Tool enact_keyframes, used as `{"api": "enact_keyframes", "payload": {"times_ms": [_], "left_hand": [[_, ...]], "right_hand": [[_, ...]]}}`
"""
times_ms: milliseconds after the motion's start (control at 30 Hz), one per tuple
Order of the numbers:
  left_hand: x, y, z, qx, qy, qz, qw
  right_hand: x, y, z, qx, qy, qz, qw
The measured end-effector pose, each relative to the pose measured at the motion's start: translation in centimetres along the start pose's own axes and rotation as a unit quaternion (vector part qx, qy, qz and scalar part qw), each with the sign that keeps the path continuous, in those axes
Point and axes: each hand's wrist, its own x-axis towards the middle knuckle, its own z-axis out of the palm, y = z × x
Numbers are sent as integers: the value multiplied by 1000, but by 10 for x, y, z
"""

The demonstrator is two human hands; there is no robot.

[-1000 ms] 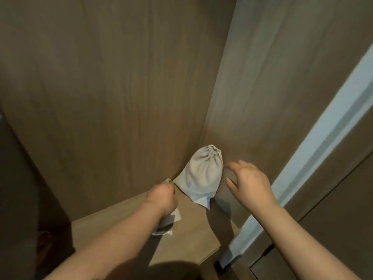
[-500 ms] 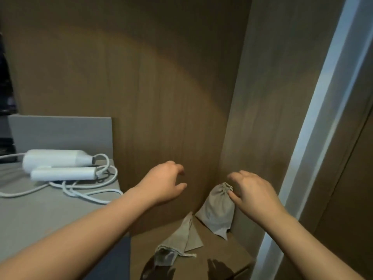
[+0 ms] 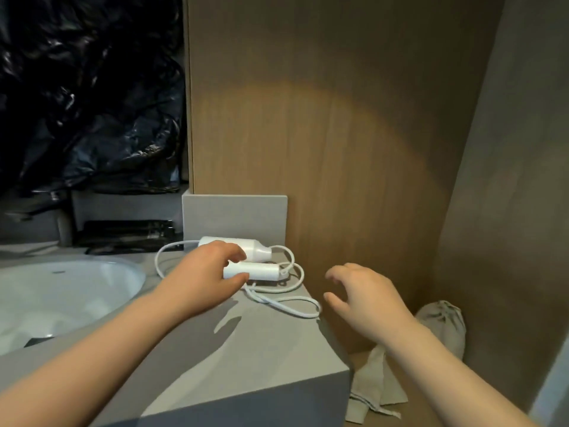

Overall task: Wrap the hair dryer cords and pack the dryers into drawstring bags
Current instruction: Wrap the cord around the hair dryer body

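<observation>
White hair dryer lies folded on the grey counter, its cord loose. Left hand curves over its end, grip unclear. Right hand hovers, fingers spread, empty. On the shelf below, a cinched drawstring bag bulges, contents hidden, beside a flat bag.

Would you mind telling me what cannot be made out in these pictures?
Head view:
- Rear end of the hair dryer: covered by the left hand; grip unclear.
- Filled drawstring bag: lower part behind the right forearm.
- Sink: cut off by the left edge.
</observation>
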Motion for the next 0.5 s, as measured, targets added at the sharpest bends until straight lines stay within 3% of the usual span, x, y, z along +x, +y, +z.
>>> {"api": "enact_keyframes", "payload": {"times_ms": [300, 500], "left_hand": [[28, -66, 20, -3, 32, -40, 999], [33, -84, 45, -19, 46, -40, 998]], "right_hand": [[71, -40, 47, 60, -8, 26, 998], [97, -54, 80, 170, 52, 106, 978]]}}
